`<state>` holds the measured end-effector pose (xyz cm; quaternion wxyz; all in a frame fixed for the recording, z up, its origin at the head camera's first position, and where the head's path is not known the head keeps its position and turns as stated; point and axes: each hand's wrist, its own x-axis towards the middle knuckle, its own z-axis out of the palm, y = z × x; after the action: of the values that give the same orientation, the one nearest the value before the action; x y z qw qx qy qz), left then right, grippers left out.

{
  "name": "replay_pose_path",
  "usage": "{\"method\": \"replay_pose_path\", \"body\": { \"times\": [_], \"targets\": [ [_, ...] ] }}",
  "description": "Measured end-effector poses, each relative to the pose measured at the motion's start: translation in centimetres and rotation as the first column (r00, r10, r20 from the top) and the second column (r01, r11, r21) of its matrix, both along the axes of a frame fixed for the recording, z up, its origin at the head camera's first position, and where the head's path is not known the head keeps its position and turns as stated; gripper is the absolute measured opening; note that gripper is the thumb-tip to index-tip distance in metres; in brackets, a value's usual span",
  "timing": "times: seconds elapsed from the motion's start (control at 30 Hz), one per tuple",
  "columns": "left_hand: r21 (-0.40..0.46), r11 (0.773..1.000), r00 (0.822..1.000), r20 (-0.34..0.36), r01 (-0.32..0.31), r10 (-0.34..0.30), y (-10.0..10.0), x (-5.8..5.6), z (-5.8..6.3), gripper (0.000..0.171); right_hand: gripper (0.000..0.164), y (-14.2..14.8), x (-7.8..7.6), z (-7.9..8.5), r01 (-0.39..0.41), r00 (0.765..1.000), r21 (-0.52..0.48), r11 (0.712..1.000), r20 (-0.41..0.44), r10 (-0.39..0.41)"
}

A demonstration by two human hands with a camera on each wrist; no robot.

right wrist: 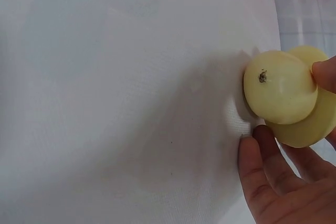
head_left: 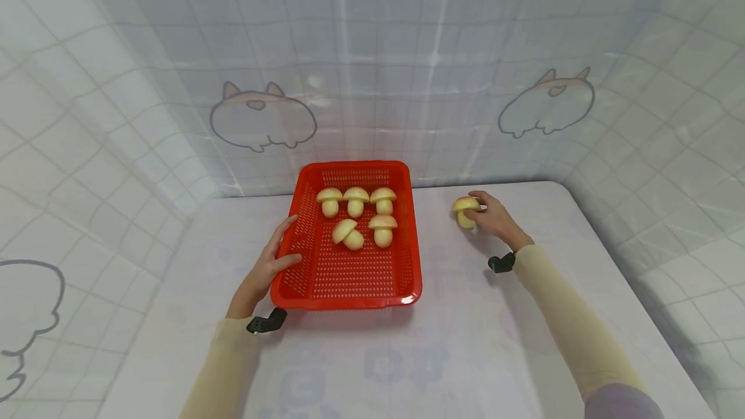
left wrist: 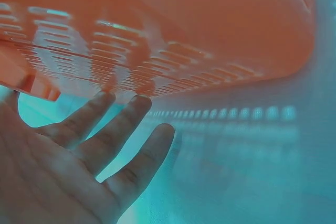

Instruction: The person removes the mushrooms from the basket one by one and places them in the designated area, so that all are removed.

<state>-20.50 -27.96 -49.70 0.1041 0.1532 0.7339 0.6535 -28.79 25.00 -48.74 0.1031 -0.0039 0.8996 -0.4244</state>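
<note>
A red perforated plastic basket (head_left: 349, 286) sits on the table with several pale yellow toy mushrooms (head_left: 382, 231) inside, toward its far half. My left hand (head_left: 269, 270) holds the basket's left side, thumb and index finger over the rim. In the left wrist view, the other fingers (left wrist: 118, 135) reach up against the slotted outer wall. To the right of the basket, my right hand (head_left: 495, 217) grips another toy mushroom (head_left: 464, 205) between thumb and fingers. The right wrist view shows this mushroom's rounded stem end (right wrist: 281, 87) with a small dark mark, close to the tabletop.
The white table (head_left: 465, 341) has faint printed letters. Its far edge meets a tile-patterned sheet (head_left: 407, 83) with cartoon animal outlines, and similar sheets hang at both sides. A black wrist device (head_left: 268, 321) sits at the left wrist, another (head_left: 502, 262) at the right.
</note>
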Motion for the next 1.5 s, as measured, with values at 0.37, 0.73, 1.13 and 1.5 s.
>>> {"method": "replay_pose_path", "body": {
  "times": [0.37,0.73,1.13,1.5],
  "targets": [
    [-0.009,1.0,1.0,-0.002,-0.008,0.008,-0.2,0.2,-0.1,0.079,0.067,0.1,0.1,0.0,0.006,1.0,0.013,1.0,0.017,-0.006],
    [-0.01,1.0,1.0,0.016,-0.016,0.017,0.2,0.1,0.0,0.078,0.075,0.7,0.5,0.2,-0.011,1.0,0.021,1.0,0.016,0.011],
    [-0.006,1.0,1.0,0.009,-0.014,0.014,0.2,0.0,0.0,0.078,0.077,0.8,0.7,0.7,-0.033,0.999,0.034,0.999,0.001,0.033],
    [-0.003,1.0,0.999,0.024,-0.029,0.029,0.2,0.2,0.1,0.078,0.085,2.3,1.3,1.9,-0.076,0.997,0.128,0.989,0.033,0.072]
  ]
}}
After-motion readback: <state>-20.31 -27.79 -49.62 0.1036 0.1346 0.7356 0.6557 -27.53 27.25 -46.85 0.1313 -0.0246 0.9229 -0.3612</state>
